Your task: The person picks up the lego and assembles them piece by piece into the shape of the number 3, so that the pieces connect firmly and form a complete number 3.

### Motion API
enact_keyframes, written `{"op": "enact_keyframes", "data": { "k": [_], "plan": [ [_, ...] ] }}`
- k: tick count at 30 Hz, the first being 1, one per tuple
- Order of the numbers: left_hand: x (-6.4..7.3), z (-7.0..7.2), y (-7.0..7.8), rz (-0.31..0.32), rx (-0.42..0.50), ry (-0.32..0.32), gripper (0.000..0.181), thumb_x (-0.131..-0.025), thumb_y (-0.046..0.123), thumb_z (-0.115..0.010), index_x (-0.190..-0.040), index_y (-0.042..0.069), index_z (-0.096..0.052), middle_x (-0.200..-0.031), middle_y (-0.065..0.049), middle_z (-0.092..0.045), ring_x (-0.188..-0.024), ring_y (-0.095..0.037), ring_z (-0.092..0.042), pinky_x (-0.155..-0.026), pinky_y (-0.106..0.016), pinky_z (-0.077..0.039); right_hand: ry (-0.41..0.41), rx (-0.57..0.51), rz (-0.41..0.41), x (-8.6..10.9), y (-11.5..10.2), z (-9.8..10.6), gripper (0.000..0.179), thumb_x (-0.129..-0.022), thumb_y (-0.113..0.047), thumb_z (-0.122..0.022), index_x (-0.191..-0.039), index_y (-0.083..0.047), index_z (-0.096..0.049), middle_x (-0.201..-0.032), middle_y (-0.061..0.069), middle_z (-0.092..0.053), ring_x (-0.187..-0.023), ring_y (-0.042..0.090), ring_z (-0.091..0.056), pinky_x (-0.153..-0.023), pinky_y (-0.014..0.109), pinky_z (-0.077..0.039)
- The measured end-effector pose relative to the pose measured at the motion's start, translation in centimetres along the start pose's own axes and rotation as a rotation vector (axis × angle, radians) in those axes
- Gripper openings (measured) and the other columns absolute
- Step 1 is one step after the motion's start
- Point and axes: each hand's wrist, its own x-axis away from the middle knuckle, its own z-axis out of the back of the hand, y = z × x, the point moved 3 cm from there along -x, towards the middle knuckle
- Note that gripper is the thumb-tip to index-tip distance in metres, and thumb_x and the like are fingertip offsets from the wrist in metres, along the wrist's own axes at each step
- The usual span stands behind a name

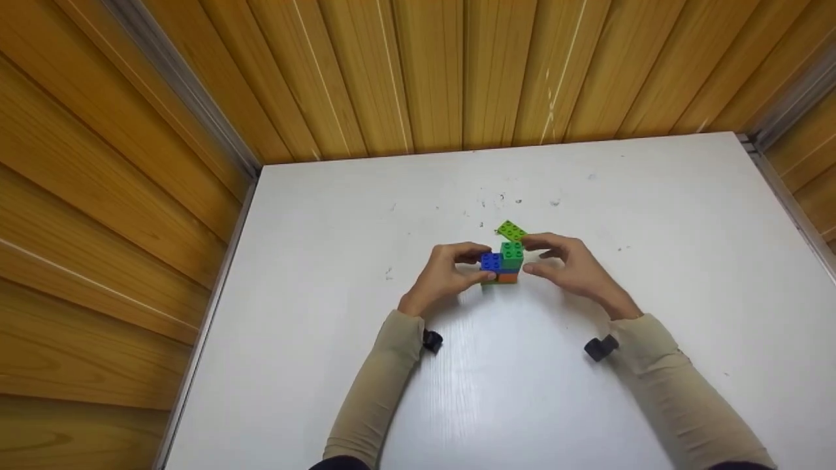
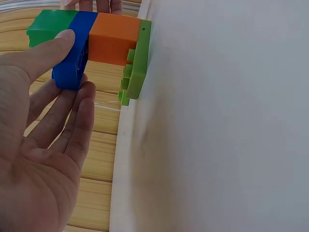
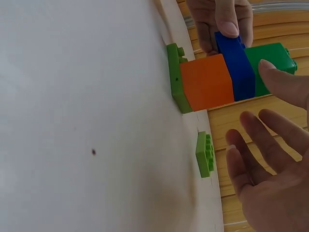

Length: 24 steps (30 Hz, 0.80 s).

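A small stack of toy building bricks stands on the table. At its bottom is a light green plate (image 2: pixel 140 60), with an orange brick (image 3: pixel 205 82) on top. Across that lies a blue brick (image 1: pixel 490 262), overhanging to the left, and a green brick (image 1: pixel 512 253) sits on the blue one's right part. My left hand (image 1: pixel 447 271) pinches the overhanging end of the blue brick between thumb and fingers. On the other side, my right hand (image 1: pixel 575 264) is spread beside the green brick, its thumb and fingers apart and holding nothing.
A loose light green plate (image 1: pixel 511 230) lies just behind the stack, close to the right fingertips. The white table (image 1: pixel 313 261) meets wood-patterned walls (image 1: pixel 431 72) at the back and left. Small dark marks dot its surface.
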Motion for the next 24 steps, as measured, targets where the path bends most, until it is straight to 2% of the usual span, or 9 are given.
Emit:
{"op": "enact_keyframes", "data": {
  "k": [6,14,18,24],
  "plan": [
    [0.1,-0.3,0.1,0.048,0.019,0.030,0.044,-0.086,0.026,-0.081,-0.125,0.008,-0.070,-0.117,0.003,-0.071,-0.104,-0.010,-0.068,-0.095,-0.034,-0.055,0.050,0.035,-0.005,-0.6,2.6,1.1,0.046,-0.093,-0.006,-0.070,-0.137,-0.003,-0.057,-0.137,0.015,-0.059,-0.123,0.039,-0.056,-0.101,0.058,-0.044],
    [0.3,-0.7,0.0,0.071,0.038,0.059,0.049,-0.085,0.026,-0.081,-0.127,0.005,-0.068,-0.116,0.003,-0.071,-0.104,-0.010,-0.068,-0.095,-0.033,-0.055,0.126,0.142,-0.069,-2.1,4.0,1.3,0.048,-0.089,-0.018,-0.077,-0.133,-0.004,-0.061,-0.131,0.012,-0.062,-0.121,0.034,-0.057,-0.101,0.054,-0.046],
    [0.4,-0.7,0.0,0.068,0.054,0.065,0.050,-0.084,0.025,-0.082,-0.127,0.005,-0.067,-0.114,0.003,-0.072,-0.104,-0.010,-0.068,-0.094,-0.031,-0.055,0.143,0.198,-0.091,-3.2,4.7,1.0,0.049,-0.087,-0.013,-0.079,-0.131,-0.001,-0.061,-0.128,0.016,-0.062,-0.119,0.037,-0.058,-0.099,0.054,-0.046],
    [0.6,-0.5,-0.2,0.065,0.042,0.069,0.051,-0.084,0.027,-0.082,-0.128,0.005,-0.067,-0.115,0.004,-0.071,-0.104,-0.008,-0.067,-0.094,-0.030,-0.054,0.143,0.251,-0.171,-4.5,5.8,0.5,0.049,-0.086,-0.009,-0.076,-0.131,0.001,-0.061,-0.126,0.018,-0.060,-0.116,0.035,-0.056,-0.100,0.050,-0.046]
  ]
}}
